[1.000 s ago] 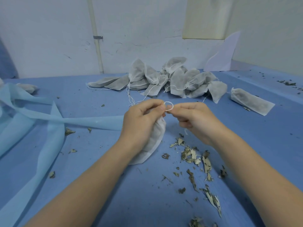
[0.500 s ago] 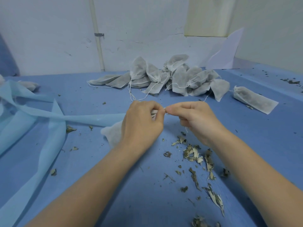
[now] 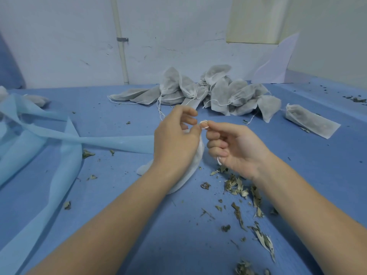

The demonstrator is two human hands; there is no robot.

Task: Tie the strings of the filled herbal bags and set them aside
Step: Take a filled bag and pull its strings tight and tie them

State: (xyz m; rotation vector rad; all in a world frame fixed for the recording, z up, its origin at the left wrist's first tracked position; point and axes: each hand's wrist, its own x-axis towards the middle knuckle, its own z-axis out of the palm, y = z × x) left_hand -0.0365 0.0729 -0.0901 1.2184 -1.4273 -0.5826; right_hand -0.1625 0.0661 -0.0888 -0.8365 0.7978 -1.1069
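Blue cloth-covered table, scattered dried leaves, white wall, both hands' fingers pinching white string

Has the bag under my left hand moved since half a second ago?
Yes. The bag swung from left of the left hand to below it, toward the leaf scraps.

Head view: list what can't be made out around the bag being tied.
- Bag: mostly hidden under the left hand; its neck and contents unseen.
- String: a small loop shows between the fingertips of both hands; too thin to tell whether a knot is formed.
- String end by the right hand: its run through the palm is hidden.
- Pile: bags overlap, so no count.
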